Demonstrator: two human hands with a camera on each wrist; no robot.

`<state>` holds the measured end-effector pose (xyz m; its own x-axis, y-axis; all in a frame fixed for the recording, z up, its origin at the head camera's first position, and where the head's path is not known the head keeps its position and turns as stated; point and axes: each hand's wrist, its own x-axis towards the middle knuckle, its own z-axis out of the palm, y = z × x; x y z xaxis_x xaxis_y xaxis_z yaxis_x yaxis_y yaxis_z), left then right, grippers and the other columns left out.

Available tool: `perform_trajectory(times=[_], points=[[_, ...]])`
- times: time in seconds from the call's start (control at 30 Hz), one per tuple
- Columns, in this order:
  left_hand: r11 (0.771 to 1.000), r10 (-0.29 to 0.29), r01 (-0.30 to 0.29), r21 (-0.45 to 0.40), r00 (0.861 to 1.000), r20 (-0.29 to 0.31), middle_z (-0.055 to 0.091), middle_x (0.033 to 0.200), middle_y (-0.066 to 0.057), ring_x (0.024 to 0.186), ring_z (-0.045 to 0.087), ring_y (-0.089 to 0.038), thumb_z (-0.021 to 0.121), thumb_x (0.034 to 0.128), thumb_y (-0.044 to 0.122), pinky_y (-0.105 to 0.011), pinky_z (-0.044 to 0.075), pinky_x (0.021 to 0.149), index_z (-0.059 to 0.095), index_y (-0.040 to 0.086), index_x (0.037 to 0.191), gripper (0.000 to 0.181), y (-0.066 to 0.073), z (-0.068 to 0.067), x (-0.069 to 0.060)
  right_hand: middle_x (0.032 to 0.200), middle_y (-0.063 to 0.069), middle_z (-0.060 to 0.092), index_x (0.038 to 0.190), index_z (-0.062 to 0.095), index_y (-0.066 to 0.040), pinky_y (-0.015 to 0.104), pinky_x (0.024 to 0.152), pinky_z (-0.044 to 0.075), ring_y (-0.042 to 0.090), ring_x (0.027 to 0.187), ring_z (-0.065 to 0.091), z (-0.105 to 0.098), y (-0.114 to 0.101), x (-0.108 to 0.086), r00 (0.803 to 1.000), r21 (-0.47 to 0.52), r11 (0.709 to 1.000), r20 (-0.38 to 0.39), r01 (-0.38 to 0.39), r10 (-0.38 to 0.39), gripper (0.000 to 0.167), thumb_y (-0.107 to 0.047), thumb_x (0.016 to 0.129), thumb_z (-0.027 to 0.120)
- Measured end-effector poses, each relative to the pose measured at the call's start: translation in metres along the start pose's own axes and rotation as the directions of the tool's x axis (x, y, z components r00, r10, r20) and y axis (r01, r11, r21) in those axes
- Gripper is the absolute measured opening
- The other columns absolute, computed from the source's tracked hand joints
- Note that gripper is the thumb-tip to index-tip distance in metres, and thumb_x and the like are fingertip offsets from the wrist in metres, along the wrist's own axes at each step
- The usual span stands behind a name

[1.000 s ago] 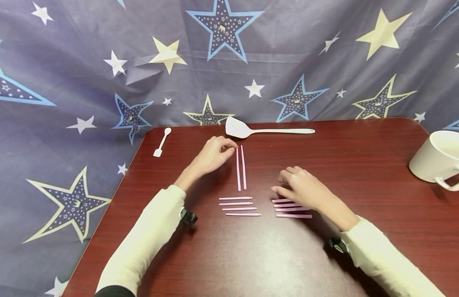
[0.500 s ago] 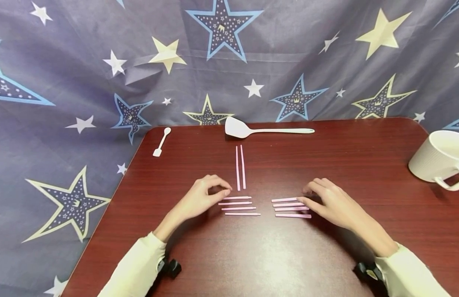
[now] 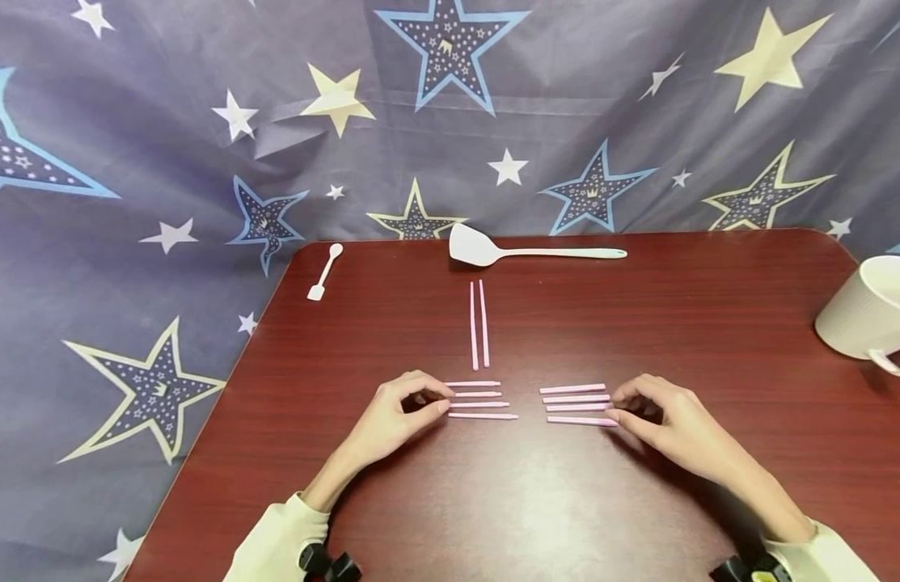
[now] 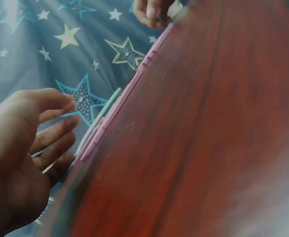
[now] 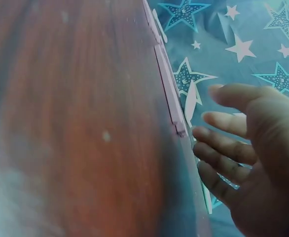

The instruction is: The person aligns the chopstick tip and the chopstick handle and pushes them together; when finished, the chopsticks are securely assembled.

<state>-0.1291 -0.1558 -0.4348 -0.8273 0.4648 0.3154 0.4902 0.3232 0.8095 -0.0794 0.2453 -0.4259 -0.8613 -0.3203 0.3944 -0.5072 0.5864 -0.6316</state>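
A: Largest first. The room?

B: Star-printed cloth (image 3: pixel 399 153) hangs behind. Before it, a dark red table (image 3: pixel 711 339), glossy, with wood grain.

A: Hands?

B: In my head view, the left hand (image 3: pixel 399 412) and the right hand (image 3: pixel 682 420) face each other over the near half. Fingers of both loosely curved; the wrist views show them apart, nothing seen pinched. Actual contact with sticks: cannot tell.

A: Obstacles?

B: White mug (image 3: pixel 868 319) at the right edge, white spatula (image 3: pixel 479 247) along the back. Both well apart from the fingers.

A: Now the pink sticks.

B: The far pair (image 3: pixel 474 326) points away from the person, nearer the left hand. The left row (image 3: pixel 479 404), four sticks, lies just right of the left fingertips; the right row (image 3: pixel 576 399), also four, just left of the right ones. Long axes run side to side, a bare gap between rows.

A: Pivot?

B: My judgement: the outer ends. Each hand meets its row end-on. Smallest detail: the left row's inner ends are staggered.
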Motion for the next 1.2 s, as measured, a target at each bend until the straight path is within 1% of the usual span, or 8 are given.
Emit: perform_trajectory(times=[0.17, 0.3, 0.43, 0.57, 0.67, 0.87, 1.03, 1.2], points=[[0.992, 0.070, -0.070, 0.109, 0.998, 0.009, 0.071, 0.099, 0.006, 0.093, 0.061, -0.015, 0.080, 0.0911, 0.014, -0.033, 0.049, 0.081, 0.078, 0.016, 0.107, 0.016, -0.001, 0.007, -0.007, 0.088, -0.015, 0.063, 0.099, 0.071, -0.017, 0.020, 0.065, 0.050, 0.004, 0.075, 0.060, 0.006, 0.001, -0.006, 1.000, 0.007, 1.000, 0.010, -0.016, 0.016, 0.024, -0.004, 0.084, 0.084], [0.973, 0.120, -0.123, 0.198, 0.992, 0.028, 0.070, 0.102, 0.007, 0.097, 0.058, -0.013, 0.082, 0.0890, 0.014, -0.033, 0.049, 0.084, 0.077, 0.017, 0.107, 0.019, 0.001, 0.013, -0.009, 0.089, -0.015, 0.062, 0.099, 0.071, -0.019, 0.021, 0.066, 0.049, 0.005, 0.076, 0.059, 0.011, 0.002, -0.009, 1.000, -0.009, 1.000, 0.011, -0.005, 0.005, 0.025, -0.007, 0.083, 0.087], [0.949, 0.156, -0.162, 0.270, 0.987, 0.043, 0.069, 0.103, 0.008, 0.097, 0.055, -0.011, 0.082, 0.0894, 0.015, -0.031, 0.048, 0.083, 0.076, 0.016, 0.108, 0.019, 0.000, 0.020, -0.011, 0.088, -0.014, 0.059, 0.098, 0.070, -0.021, 0.022, 0.066, 0.046, 0.006, 0.077, 0.056, 0.015, 0.003, -0.010, 1.000, -0.031, 0.999, -0.001, 0.021, -0.021, 0.029, -0.008, 0.080, 0.088], [0.931, 0.184, -0.192, 0.311, 0.981, 0.053, 0.068, 0.103, 0.006, 0.097, 0.054, -0.012, 0.080, 0.0909, 0.015, -0.031, 0.047, 0.082, 0.075, 0.014, 0.108, 0.018, -0.001, 0.025, -0.012, 0.088, -0.013, 0.055, 0.097, 0.069, -0.022, 0.023, 0.066, 0.043, 0.006, 0.078, 0.052, 0.017, 0.002, -0.011, 1.000, -0.072, 0.997, -0.002, 0.029, -0.029, 0.030, -0.009, 0.079, 0.089], [0.923, 0.196, -0.202, 0.327, 0.979, 0.050, 0.067, 0.101, 0.006, 0.096, 0.053, -0.012, 0.080, 0.0914, 0.015, -0.031, 0.047, 0.082, 0.075, 0.014, 0.108, 0.017, -0.002, 0.026, -0.013, 0.088, -0.014, 0.054, 0.096, 0.069, -0.023, 0.023, 0.068, 0.042, 0.005, 0.080, 0.050, 0.018, 0.002, -0.010, 0.999, -0.095, 0.995, 0.000, 0.032, -0.032, 0.029, -0.009, 0.079, 0.089], [0.910, 0.218, -0.214, 0.355, 0.976, 0.029, 0.064, 0.095, 0.007, 0.093, 0.051, -0.012, 0.081, 0.0905, 0.015, -0.029, 0.046, 0.079, 0.075, 0.013, 0.102, 0.013, -0.005, 0.028, -0.012, 0.090, -0.015, 0.054, 0.095, 0.069, -0.025, 0.022, 0.070, 0.041, 0.005, 0.084, 0.049, 0.021, 0.002, -0.010, 0.999, -0.121, 0.991, -0.005, 0.052, -0.053, 0.030, -0.008, 0.079, 0.089], [0.905, 0.215, -0.205, 0.372, 0.976, 0.014, 0.060, 0.090, 0.008, 0.090, 0.050, -0.011, 0.081, 0.0902, 0.015, -0.028, 0.044, 0.077, 0.073, 0.015, 0.096, 0.010, -0.004, 0.030, -0.011, 0.091, -0.015, 0.053, 0.095, 0.069, -0.026, 0.022, 0.071, 0.041, 0.005, 0.084, 0.049, 0.021, 0.002, -0.010, 0.998, -0.123, 0.990, -0.002, 0.067, -0.068, 0.031, -0.006, 0.079, 0.088], [0.903, 0.216, -0.205, 0.378, 0.976, 0.014, 0.058, 0.088, 0.010, 0.088, 0.049, -0.011, 0.079, 0.0914, 0.014, -0.027, 0.044, 0.076, 0.070, 0.016, 0.091, 0.010, -0.004, 0.031, -0.009, 0.090, -0.016, 0.052, 0.092, 0.066, -0.028, 0.020, 0.072, 0.039, 0.005, 0.084, 0.048, 0.021, 0.002, -0.010, 0.997, -0.120, 0.990, 0.001, 0.079, -0.079, 0.033, -0.004, 0.082, 0.085]])
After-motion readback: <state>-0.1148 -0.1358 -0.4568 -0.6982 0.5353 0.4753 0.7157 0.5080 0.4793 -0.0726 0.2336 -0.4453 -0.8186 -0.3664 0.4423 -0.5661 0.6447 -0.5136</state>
